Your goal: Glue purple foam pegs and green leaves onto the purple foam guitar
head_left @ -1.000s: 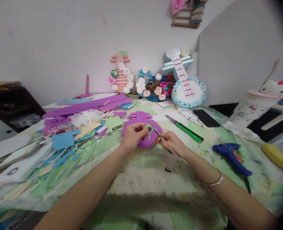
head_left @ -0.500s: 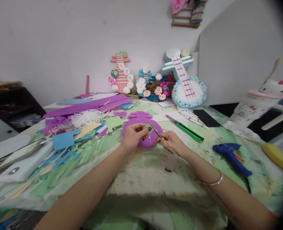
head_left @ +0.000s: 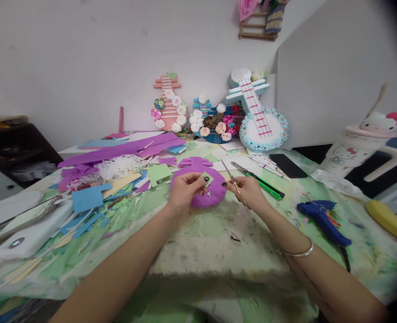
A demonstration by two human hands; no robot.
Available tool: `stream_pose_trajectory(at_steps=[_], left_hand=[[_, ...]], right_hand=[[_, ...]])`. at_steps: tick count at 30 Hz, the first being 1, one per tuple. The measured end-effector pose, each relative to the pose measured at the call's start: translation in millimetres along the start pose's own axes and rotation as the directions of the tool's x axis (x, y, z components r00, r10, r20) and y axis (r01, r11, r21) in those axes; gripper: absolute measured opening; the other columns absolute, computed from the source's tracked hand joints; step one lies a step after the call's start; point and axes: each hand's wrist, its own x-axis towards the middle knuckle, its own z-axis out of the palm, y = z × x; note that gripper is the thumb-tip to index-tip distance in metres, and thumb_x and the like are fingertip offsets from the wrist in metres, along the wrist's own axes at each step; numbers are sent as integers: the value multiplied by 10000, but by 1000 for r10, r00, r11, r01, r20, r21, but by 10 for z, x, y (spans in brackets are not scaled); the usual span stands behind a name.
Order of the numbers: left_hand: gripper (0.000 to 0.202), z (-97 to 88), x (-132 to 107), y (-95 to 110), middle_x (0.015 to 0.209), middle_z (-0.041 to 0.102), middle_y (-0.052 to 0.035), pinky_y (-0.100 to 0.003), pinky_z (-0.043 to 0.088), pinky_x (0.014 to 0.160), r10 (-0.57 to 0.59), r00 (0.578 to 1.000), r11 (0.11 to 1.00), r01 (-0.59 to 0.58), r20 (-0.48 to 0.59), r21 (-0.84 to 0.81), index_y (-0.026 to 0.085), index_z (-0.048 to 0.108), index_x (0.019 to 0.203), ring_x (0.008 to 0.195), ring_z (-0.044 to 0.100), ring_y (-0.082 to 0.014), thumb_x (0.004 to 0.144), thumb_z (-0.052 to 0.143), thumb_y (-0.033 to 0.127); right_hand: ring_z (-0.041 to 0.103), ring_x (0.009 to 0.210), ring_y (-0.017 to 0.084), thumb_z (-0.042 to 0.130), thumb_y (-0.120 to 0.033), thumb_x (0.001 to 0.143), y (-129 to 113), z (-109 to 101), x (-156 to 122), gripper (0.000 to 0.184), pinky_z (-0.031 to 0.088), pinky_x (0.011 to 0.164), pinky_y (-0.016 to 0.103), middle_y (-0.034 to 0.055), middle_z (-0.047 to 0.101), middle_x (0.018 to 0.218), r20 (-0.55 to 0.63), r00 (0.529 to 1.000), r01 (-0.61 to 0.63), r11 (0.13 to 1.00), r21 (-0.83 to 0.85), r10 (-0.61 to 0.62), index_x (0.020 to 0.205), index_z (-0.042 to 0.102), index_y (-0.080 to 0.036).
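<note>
My left hand [head_left: 187,192] pinches a small piece of light green paper [head_left: 206,178] between thumb and fingers. In my right hand [head_left: 248,192] is a pair of gold-handled scissors [head_left: 236,184], its blades pointing up and away to the left, apart from the paper. Beneath and behind both hands lies a purple lute-shaped craft piece [head_left: 215,185], partly hidden by my left hand. A larger green paper sheet [head_left: 159,173] rests on the table left of it. Just beyond my right hand is a green utility knife [head_left: 265,186].
Paper scraps, white string [head_left: 119,168] and purple strips [head_left: 118,151] cover the left side. A blue glue gun [head_left: 324,220], a black phone [head_left: 287,166] and a white tumbler [head_left: 356,148] stand or lie at right. Decorated model instruments [head_left: 264,128] lean along the wall.
My right hand has drawn the scissors away from the green paper, to the right. The paper stays in my left hand. The camera view has shifted slightly.
</note>
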Motion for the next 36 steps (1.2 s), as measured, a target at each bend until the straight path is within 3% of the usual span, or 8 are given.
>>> stream_pose_trajectory(at_steps=[4,9,13,16,19,28,33,36], left_hand=[[182,7,-2,31,587,667,-34,-197,474,507,-24,1000,999,24,-12,-37,100,670,652,507,607,-101,618,734,267],[245,5,-15,25,749,722,-73,-237,532,621,-56,998,998,56,16,-4,104,658,791,652,686,-157,638,741,277],[299,29,-32,3,739,727,-60,-295,537,711,-104,994,994,105,36,-12,151,567,854,734,697,-181,648,753,261],[287,47,-42,-32,720,705,-15,-298,529,735,-105,991,993,109,86,-42,160,560,825,696,676,-141,646,763,254],[240,63,-66,-69,716,677,4,-283,517,730,-106,986,990,117,128,-75,146,611,776,673,645,-114,630,777,237],[183,86,-112,-76,625,620,16,-203,445,606,-126,975,983,147,183,-108,142,626,662,587,564,-70,623,782,230],[295,64,-95,-35,702,650,-4,-226,474,632,-128,968,990,137,217,-24,158,636,842,635,605,-100,612,792,256],[402,48,-88,-12,764,666,0,-247,498,679,-13,978,999,4,209,46,200,623,954,704,629,-123,594,800,201]], right_hand=[[629,742,268,656,-297,682,210,-63,97,349,406,629,289,118,685,740,-122,989,-109,978,-176,88,986,666,-127],[634,814,306,567,-148,730,220,-98,89,150,439,731,369,170,676,761,-181,982,-94,971,-218,54,811,684,-101],[607,845,180,556,-211,814,2,-79,-23,182,461,778,287,84,645,972,-182,966,165,981,-104,-182,973,640,-183],[570,838,161,578,-229,822,-121,4,-109,137,475,749,282,74,575,995,-225,851,512,846,148,-475,946,632,-204],[542,862,184,607,-197,807,-156,84,-140,71,464,741,316,71,528,915,-320,764,641,716,276,-560,871,638,-194],[588,735,175,627,-144,789,-138,29,-141,81,458,695,325,43,662,755,-334,798,602,638,480,-501,812,683,-198],[590,701,170,651,-173,763,-139,46,-132,68,457,679,322,35,668,715,-328,854,519,603,606,-404,735,706,-202],[587,677,163,700,-188,689,-146,40,-111,20,465,660,308,29,665,682,-307,914,405,561,722,-264,671,705,-194]])
